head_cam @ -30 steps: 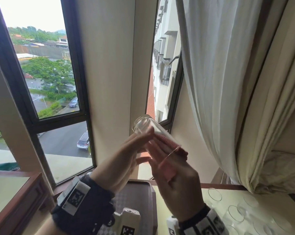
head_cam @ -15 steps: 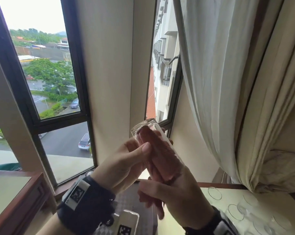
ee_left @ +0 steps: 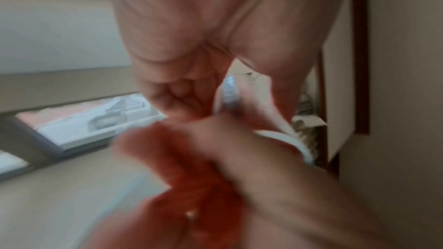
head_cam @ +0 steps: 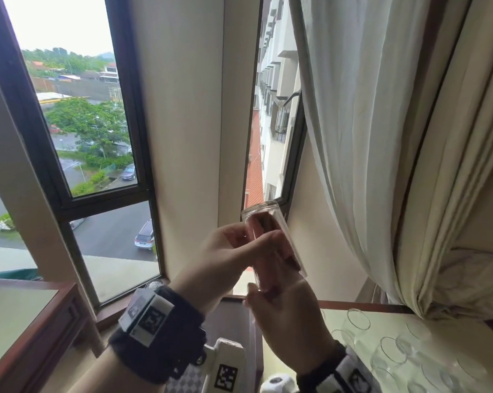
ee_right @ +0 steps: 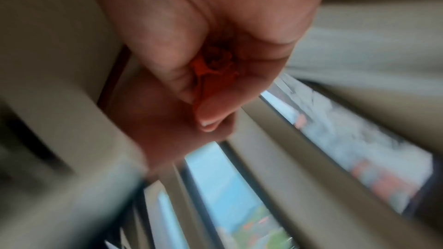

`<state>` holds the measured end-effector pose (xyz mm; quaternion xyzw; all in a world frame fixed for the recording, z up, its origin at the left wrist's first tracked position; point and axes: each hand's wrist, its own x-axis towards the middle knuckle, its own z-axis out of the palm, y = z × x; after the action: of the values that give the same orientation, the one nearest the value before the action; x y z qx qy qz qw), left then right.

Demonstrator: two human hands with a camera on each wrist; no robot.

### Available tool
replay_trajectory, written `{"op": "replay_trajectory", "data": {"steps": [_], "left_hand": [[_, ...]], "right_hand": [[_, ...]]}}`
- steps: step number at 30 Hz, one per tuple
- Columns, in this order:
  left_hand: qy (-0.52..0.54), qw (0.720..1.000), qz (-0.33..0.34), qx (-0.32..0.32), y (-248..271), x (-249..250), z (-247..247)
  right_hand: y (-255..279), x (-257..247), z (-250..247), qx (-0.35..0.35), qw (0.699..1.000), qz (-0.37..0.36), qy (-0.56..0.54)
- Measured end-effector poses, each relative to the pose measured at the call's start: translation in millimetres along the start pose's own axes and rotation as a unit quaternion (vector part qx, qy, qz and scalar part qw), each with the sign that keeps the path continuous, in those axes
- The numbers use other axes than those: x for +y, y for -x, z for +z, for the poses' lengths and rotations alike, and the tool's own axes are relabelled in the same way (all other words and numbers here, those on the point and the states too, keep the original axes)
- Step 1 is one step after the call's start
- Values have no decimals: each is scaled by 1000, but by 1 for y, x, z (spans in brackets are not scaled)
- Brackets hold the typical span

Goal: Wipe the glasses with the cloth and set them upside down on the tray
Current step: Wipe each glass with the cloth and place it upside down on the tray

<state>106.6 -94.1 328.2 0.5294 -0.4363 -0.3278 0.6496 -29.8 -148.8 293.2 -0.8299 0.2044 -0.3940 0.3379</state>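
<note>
I hold a clear glass [head_cam: 271, 219] up in front of the window, tilted, with its thick base uppermost. My left hand [head_cam: 254, 242] grips the glass around its side. The fingers of my right hand [head_cam: 268, 273] reach up into the glass from its mouth, holding the red cloth [head_cam: 263, 231] against the inside wall. In the left wrist view the glass [ee_left: 230, 94] sits blurred under the palm, with the cloth [ee_left: 203, 186] below it. The right wrist view shows my fingers bunched around the cloth [ee_right: 210, 67]. The dark tray [head_cam: 257, 344] lies below my hands.
Several more clear glasses [head_cam: 392, 350] stand on the pale table at the lower right. A cream curtain [head_cam: 381, 137] hangs close on the right. A wooden side table [head_cam: 41, 321] stands at the lower left. One small glass [head_cam: 154, 285] sits on the window sill.
The right hand's fingers and the cloth have gone from the mouth of the glass up deep inside it. The glass has tipped more upright and shifted slightly right.
</note>
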Motion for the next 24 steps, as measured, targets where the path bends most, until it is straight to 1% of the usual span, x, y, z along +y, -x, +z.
{"op": "replay_trajectory", "data": {"steps": [1, 2, 3, 4, 5, 6, 7, 8, 9, 10, 11, 12, 13, 14, 15, 16, 17, 18, 19, 20, 21, 22, 23, 24], "left_hand": [[78, 996, -1, -42, 2, -4, -2], [151, 985, -4, -82, 3, -8, -5], [209, 970, -5, -122, 4, -12, -7], [242, 957, -3, -158, 5, -13, -7], [259, 948, 0, -184, 6, -15, -8], [258, 947, -1, -192, 6, -16, -8], [248, 952, -7, -182, 5, -17, -8], [221, 963, -22, -149, 3, -16, -6], [175, 979, -38, -95, 2, -14, -3], [110, 992, -52, -41, 1, -10, 1], [39, 997, -66, 4, 0, -8, 7], [-29, 996, -80, 38, 0, -8, 12], [-73, 991, -90, 65, -1, -9, 17], [-91, 988, -91, 80, -1, -10, 21], [-91, 989, -85, 80, -1, -11, 24], [-67, 992, -80, 66, -1, -14, 23], [-21, 995, -83, 49, -1, -16, 23], [48, 995, -89, 25, 1, -17, 23], [127, 988, -91, -8, 4, -20, 23], [201, 974, -88, -46, 6, -23, 23], [261, 959, -77, -81, 9, -26, 25], [307, 943, -66, -108, 10, -27, 27], [329, 934, -58, -124, 9, -28, 29], [329, 934, -50, -132, 8, -29, 31]], "right_hand": [[2, -5, -4, -36, 990, 37, -128], [3, -14, -9, -87, 959, 76, -259], [5, -21, -14, -126, 915, 102, -369], [6, -25, -16, -146, 876, 118, -444], [8, -26, -16, -155, 854, 126, -480], [10, -25, -15, -149, 853, 130, -482], [11, -20, -12, -136, 873, 138, -447], [12, -15, -10, -122, 907, 140, -378], [13, -6, -8, -104, 945, 127, -283], [12, 4, -7, -80, 980, 97, -153], [10, 15, -5, -55, 998, 39, 1], [8, 24, -3, -49, 990, -3, 132], [7, 29, -3, -60, 976, -23, 206], [6, 32, -2, -53, 966, -32, 252], [7, 28, -4, -55, 971, -14, 230], [7, 22, -7, -51, 983, 17, 178], [8, 18, -13, -53, 993, 54, 90], [9, 14, -19, -78, 992, 90, -33], [11, 6, -26, -104, 975, 112, -161], [12, -3, -32, -124, 943, 120, -286], [14, -10, -36, -141, 895, 125, -403], [15, -14, -38, -157, 836, 128, -510], [15, -15, -40, -168, 772, 131, -598], [15, -13, -40, -171, 721, 134, -657]]}}
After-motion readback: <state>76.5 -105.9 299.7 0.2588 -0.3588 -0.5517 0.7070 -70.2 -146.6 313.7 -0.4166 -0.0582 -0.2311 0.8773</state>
